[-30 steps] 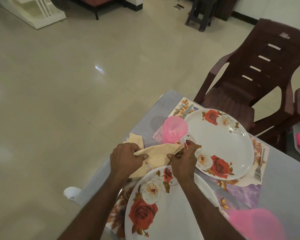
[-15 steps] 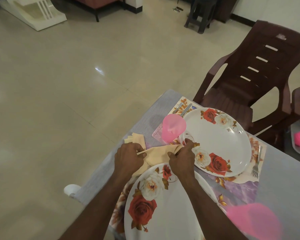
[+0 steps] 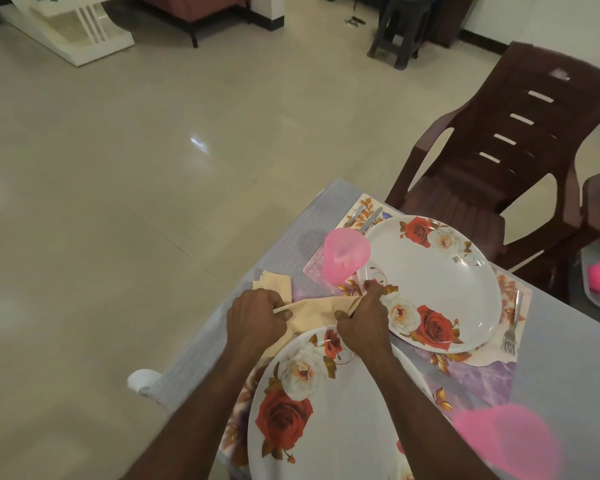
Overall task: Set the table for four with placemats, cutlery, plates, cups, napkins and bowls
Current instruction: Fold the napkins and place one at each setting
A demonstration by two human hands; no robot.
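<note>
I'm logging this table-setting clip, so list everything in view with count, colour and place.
plates: two, white with red roses; one far, one near.
placemats: two, floral, under the plates.
cups: two, pink; one left of the far plate, one blurred at bottom right.
napkin: one, beige, held between both hands.
napkin stack: beige, near the table's left edge.
fork: one, silver, right of the far plate.
cutlery: two silver pieces, left of the far plate.
chair: brown, beyond the table.
left hand: grips the napkin.
right hand: grips the napkin.
</note>
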